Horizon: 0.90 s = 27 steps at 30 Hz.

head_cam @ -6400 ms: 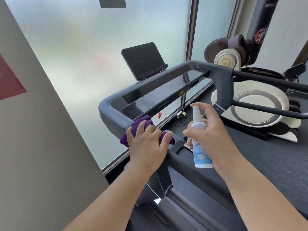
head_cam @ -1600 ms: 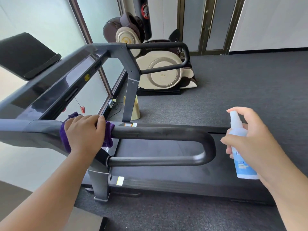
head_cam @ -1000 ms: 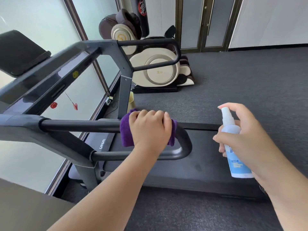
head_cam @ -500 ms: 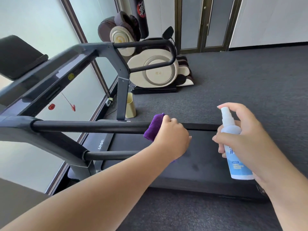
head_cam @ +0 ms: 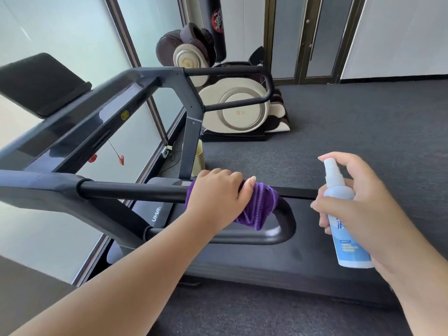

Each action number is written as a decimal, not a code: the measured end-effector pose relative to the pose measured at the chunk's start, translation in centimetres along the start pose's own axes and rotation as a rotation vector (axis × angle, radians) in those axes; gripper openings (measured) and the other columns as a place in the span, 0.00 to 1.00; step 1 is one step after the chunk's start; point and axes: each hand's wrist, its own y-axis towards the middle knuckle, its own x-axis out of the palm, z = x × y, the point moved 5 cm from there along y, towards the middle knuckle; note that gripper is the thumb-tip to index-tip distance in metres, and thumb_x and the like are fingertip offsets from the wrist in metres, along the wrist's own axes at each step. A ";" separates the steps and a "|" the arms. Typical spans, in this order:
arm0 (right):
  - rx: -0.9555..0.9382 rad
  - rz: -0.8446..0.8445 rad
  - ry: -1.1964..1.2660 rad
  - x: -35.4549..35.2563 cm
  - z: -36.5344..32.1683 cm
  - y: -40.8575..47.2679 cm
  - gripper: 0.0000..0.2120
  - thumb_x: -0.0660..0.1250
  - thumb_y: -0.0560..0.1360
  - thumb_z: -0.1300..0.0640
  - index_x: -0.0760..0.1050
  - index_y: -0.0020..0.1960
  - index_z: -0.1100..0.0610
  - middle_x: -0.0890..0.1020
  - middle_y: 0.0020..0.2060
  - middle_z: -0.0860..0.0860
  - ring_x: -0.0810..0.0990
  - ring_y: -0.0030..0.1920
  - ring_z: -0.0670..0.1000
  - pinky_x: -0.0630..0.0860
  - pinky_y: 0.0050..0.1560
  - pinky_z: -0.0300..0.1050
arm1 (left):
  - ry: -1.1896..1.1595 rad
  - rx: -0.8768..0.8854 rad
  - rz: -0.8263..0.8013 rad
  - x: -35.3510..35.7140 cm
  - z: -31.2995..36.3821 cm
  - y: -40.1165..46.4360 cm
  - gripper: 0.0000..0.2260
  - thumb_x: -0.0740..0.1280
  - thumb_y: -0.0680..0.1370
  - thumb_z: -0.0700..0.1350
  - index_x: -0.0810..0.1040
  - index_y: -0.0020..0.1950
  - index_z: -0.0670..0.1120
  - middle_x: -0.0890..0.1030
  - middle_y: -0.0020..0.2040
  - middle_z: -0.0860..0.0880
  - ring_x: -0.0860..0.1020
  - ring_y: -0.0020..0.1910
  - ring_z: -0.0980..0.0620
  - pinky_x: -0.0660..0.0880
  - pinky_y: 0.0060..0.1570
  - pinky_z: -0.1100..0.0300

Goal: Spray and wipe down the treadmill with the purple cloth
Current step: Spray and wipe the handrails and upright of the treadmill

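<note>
The dark treadmill lies across the view, its near handrail running from the console at left to a rounded end bend. My left hand grips the purple cloth wrapped over the rail's top bar, just before the bend. The cloth hangs down toward the lower bar. My right hand holds a white and blue spray bottle upright to the right of the rail, index finger over the nozzle, which faces left.
A black tablet holder sits above the console at left, in front of frosted glass panels. A cream and brown massage chair stands behind the treadmill. Dark carpet spreads to the right, toward closed doors.
Over the last seconds my left hand slid the cloth along the handrail from the console end to the far bend. In the last half second it shifted back onto the top bar.
</note>
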 end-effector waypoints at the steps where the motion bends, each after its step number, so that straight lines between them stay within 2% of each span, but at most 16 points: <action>1: 0.000 0.000 -0.003 0.7 -0.3 0.1 0.31 0.68 0.74 0.71 0.75 0.59 0.35 0.81 0.41 0.56 0.79 0.30 0.51 0.81 0.40 0.55 | 0.016 -0.006 0.005 -0.1 -1.7 -0.4 0.25 0.49 0.84 0.60 0.72 0.34 0.49 0.76 0.31 0.52 0.76 0.35 0.46 0.71 0.43 0.51; 5: 0.004 0.004 -0.031 3.6 -1.4 0.5 0.32 0.69 0.73 0.72 0.75 0.60 0.35 0.81 0.39 0.55 0.79 0.31 0.53 0.82 0.43 0.60 | 0.079 -0.008 -0.016 -0.4 -8.5 -2.2 0.27 0.47 0.84 0.60 0.79 0.41 0.50 0.79 0.36 0.53 0.77 0.39 0.47 0.72 0.47 0.49; 9: 0.001 0.004 -0.063 7.0 -2.5 0.9 0.33 0.70 0.73 0.72 0.75 0.60 0.34 0.81 0.38 0.55 0.79 0.31 0.54 0.81 0.44 0.62 | 0.113 0.013 0.053 -1.4 -15.3 -4.1 0.25 0.49 0.85 0.58 0.79 0.42 0.48 0.79 0.36 0.51 0.77 0.39 0.45 0.71 0.46 0.49; 11: -0.008 -0.001 -0.069 8.7 -3.0 1.2 0.33 0.69 0.73 0.73 0.75 0.60 0.35 0.81 0.37 0.54 0.79 0.31 0.55 0.81 0.43 0.61 | 0.146 0.033 0.057 -1.9 -18.7 -4.9 0.24 0.49 0.85 0.57 0.79 0.42 0.48 0.79 0.36 0.51 0.77 0.38 0.45 0.72 0.45 0.49; 17: -0.050 0.001 -0.053 12.7 -4.4 1.7 0.33 0.70 0.73 0.73 0.76 0.60 0.35 0.81 0.37 0.52 0.79 0.29 0.52 0.81 0.36 0.55 | 0.248 0.010 -0.039 -3.4 -27.7 -6.6 0.29 0.44 0.85 0.60 0.80 0.45 0.49 0.81 0.39 0.51 0.80 0.43 0.45 0.73 0.50 0.47; 22: -0.072 0.004 -0.035 14.1 -4.8 1.5 0.32 0.70 0.73 0.73 0.75 0.62 0.37 0.80 0.38 0.54 0.78 0.30 0.53 0.80 0.36 0.52 | 0.195 -0.099 -0.030 -3.7 -29.4 -6.8 0.29 0.45 0.85 0.60 0.82 0.45 0.49 0.82 0.41 0.51 0.80 0.47 0.44 0.76 0.51 0.48; 27: -0.096 0.059 -0.045 13.1 -4.5 1.1 0.32 0.69 0.73 0.71 0.74 0.61 0.35 0.81 0.40 0.55 0.79 0.31 0.53 0.80 0.40 0.55 | 0.258 -0.129 0.050 -3.3 -27.4 -7.2 0.29 0.46 0.86 0.56 0.81 0.41 0.48 0.83 0.39 0.50 0.80 0.46 0.42 0.71 0.56 0.46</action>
